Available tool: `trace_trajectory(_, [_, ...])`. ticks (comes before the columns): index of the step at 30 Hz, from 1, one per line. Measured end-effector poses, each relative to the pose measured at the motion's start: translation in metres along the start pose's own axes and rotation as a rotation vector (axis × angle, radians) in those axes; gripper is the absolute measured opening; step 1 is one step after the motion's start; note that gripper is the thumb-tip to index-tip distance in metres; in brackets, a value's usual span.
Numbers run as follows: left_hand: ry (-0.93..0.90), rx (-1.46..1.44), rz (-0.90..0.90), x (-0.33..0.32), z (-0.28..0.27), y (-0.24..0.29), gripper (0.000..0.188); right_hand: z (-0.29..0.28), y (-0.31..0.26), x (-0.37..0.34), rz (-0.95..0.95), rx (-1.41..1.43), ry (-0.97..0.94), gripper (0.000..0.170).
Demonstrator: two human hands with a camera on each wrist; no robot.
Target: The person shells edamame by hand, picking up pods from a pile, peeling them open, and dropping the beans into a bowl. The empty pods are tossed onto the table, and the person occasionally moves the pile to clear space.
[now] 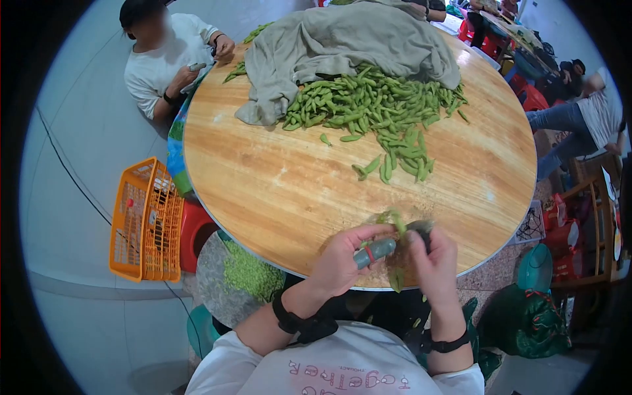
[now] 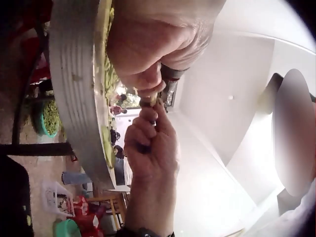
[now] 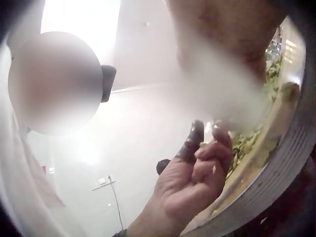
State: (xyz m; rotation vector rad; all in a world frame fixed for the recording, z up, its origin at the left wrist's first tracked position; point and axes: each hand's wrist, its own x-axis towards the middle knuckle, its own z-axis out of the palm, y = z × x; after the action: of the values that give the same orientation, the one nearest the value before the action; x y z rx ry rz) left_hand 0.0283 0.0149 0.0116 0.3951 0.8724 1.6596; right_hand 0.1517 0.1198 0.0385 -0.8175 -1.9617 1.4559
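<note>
Above the near edge of the round wooden table [image 1: 263, 197], my left hand [image 1: 336, 263] pinches a green soybean pod [image 1: 399, 224] between its fingers. Its thumb wears a grey cover [image 1: 376, 253] with a red band, also plain in the right wrist view. Fingers of my right hand [image 1: 436, 263] close on the same pod from the other side, blurred, with a dark cover [image 1: 421, 229] on one finger. The left wrist view shows the fingertips of both hands meeting at the pod. Another pod [image 1: 396, 280] is just below, at the table edge.
A pile of pods [image 1: 368, 99] lies farther back, partly under a grey cloth [image 1: 349, 39]. Shelled beans [image 1: 250, 273] fill a container at my lower left, near an orange crate [image 1: 141, 224] and red stool [image 1: 194, 230]. Another person [image 1: 168, 59] sits across at the left.
</note>
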Motion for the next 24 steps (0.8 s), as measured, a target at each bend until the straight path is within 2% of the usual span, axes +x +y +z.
trace_trajectory(2, [0.056, -0.039, 0.05, 0.003, -0.004, -0.004, 0.022, 0.009, -0.003, -0.006, -0.111, -0.111, -0.056, 0.007])
trace_trajectory(4, [0.108, -0.077, 0.097, 0.005, -0.008, -0.006, 0.019, 0.012, -0.004, -0.008, -0.125, -0.089, -0.085, 0.011])
trace_trajectory(6, [0.106, -0.116, 0.132, 0.005, -0.012, -0.006, 0.016, 0.009, -0.006, -0.009, 0.232, 0.293, -0.269, 0.02])
trace_trajectory(7, [0.107, -0.117, 0.133, 0.006, -0.012, -0.006, 0.016, 0.006, -0.005, -0.008, 0.232, 0.293, -0.27, 0.02])
trace_trajectory(9, [0.151, -0.042, 0.185, 0.008, -0.012, -0.006, 0.016, 0.0, -0.003, -0.008, 0.38, 0.499, -0.451, 0.028])
trace_trajectory(13, [0.172, -0.006, 0.217, 0.011, -0.011, -0.01, 0.016, 0.003, 0.002, -0.008, 0.426, 0.576, -0.467, 0.029])
trace_trajectory(15, [0.211, 0.171, 0.26, 0.012, -0.008, -0.01, 0.014, 0.006, 0.007, -0.008, 0.404, 0.515, -0.424, 0.028])
trace_trajectory(16, [0.211, 0.17, 0.257, 0.012, -0.012, -0.009, 0.014, 0.007, 0.007, -0.007, 0.407, 0.515, -0.423, 0.028])
trace_trajectory(18, [-0.066, -0.095, 0.071, 0.011, -0.023, -0.004, 0.012, 0.009, 0.005, -0.007, 0.408, 0.539, -0.396, 0.026])
trace_trajectory(19, [-0.063, -0.096, 0.07, 0.012, -0.025, -0.002, 0.012, 0.008, 0.003, -0.006, 0.411, 0.539, -0.397, 0.026])
trace_trajectory(21, [-0.219, -0.299, -0.061, 0.012, -0.025, 0.004, 0.014, 0.007, -0.001, -0.004, 0.536, 0.819, -0.438, 0.021])
trace_trajectory(22, [-0.216, -0.301, -0.059, 0.011, -0.018, 0.006, 0.014, 0.007, -0.001, -0.003, 0.538, 0.819, -0.44, 0.021])
trace_trajectory(24, [0.016, 0.189, 0.055, 0.01, 0.0, 0.007, 0.012, 0.004, 0.0, -0.001, 0.45, 0.431, -0.359, 0.016])
